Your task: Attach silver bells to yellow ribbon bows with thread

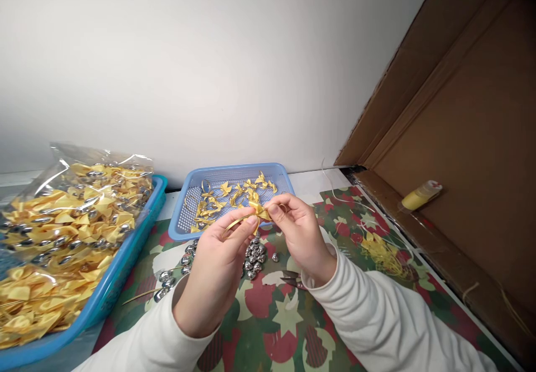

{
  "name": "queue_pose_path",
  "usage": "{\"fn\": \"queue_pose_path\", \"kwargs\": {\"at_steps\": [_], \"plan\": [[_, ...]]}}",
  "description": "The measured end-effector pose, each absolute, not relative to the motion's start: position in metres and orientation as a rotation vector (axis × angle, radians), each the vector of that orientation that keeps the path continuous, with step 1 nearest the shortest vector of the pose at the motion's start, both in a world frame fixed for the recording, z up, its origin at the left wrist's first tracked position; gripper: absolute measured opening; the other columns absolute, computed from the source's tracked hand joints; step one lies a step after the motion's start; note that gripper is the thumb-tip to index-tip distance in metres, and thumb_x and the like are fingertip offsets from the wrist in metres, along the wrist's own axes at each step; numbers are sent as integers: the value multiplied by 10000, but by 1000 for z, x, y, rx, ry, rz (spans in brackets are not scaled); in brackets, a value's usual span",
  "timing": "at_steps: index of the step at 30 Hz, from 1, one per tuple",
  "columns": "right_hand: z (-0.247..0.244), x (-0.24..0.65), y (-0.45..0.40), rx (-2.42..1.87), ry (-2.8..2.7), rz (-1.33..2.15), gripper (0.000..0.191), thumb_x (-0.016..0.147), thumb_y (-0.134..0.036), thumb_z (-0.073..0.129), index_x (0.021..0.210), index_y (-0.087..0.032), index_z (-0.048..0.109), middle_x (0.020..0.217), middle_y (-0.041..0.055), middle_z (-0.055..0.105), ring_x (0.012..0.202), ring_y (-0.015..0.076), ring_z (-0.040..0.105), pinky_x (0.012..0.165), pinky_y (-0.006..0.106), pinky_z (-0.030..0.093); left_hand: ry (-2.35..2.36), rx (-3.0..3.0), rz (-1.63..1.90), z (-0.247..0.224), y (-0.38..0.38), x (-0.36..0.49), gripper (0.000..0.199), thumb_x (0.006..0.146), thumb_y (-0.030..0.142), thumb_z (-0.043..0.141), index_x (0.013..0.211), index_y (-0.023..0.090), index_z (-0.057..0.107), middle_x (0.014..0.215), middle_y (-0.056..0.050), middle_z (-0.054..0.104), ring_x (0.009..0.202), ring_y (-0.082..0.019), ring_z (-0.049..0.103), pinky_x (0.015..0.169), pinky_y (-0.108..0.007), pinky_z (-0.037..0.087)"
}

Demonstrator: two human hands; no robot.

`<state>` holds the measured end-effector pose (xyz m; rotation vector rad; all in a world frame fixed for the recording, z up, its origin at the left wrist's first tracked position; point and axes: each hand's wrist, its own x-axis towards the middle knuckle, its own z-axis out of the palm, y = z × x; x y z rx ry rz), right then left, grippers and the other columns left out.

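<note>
Pinching a yellow ribbon bow (260, 212) from both sides, the left hand (221, 252) and the right hand (305, 237) meet above the near edge of a small blue basket (238, 166). The left thumb and index finger are clamped on the bow's left side; a thin gold cord (238, 224) extends from this grip across the hand. The right thumb and index finger are clamped on the bow's right side, where a cord loop is visible. The small basket contains several loose yellow bows (209, 206).

Below the hands, a cluster of silver beads (253, 259) lies on a patterned table cover (288, 324). One pair of dark-bladed snips (290, 280) lies beside the right cuff, partly hidden by the sleeve. At the left, a large blue tray (158, 189) bears a clear plastic bag (100, 157) filled with yellow bows and silver beads. At the right, yellow scraps (384, 253) lie near a cardboard panel (469, 115).
</note>
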<state>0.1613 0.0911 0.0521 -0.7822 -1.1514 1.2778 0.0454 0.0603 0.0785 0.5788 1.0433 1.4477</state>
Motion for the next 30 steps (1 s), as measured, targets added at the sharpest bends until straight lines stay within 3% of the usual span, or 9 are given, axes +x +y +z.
{"fn": "queue_pose_path", "kwargs": {"at_steps": [8, 16, 30], "plan": [[54, 162, 91, -782, -1176, 1195, 161, 810, -367, 656, 783, -209, 651, 741, -1, 610, 718, 127, 554, 710, 273, 460, 1006, 618, 1475, 76, 62, 45, 201, 574, 235, 824, 719, 163, 705, 744, -15, 678, 697, -126, 611, 663, -233, 498], [54, 163, 89, -787, -1213, 1155, 135, 822, -354, 644, 798, -222, 657, 742, 3, 621, 713, 132, 563, 700, 286, 468, 1012, 597, 1464, 79, 61, 46, 212, 557, 222, 830, 720, 160, 708, 760, -24, 689, 734, -149, 630, 698, -255, 510], [51, 164, 94, -767, -1293, 1068, 160, 842, -351, 624, 802, -196, 629, 734, 4, 627, 710, 120, 593, 676, 252, 507, 956, 560, 1469, 81, 61, 47, 188, 556, 196, 842, 691, 155, 717, 726, -16, 675, 708, -118, 621, 646, -194, 517]]}}
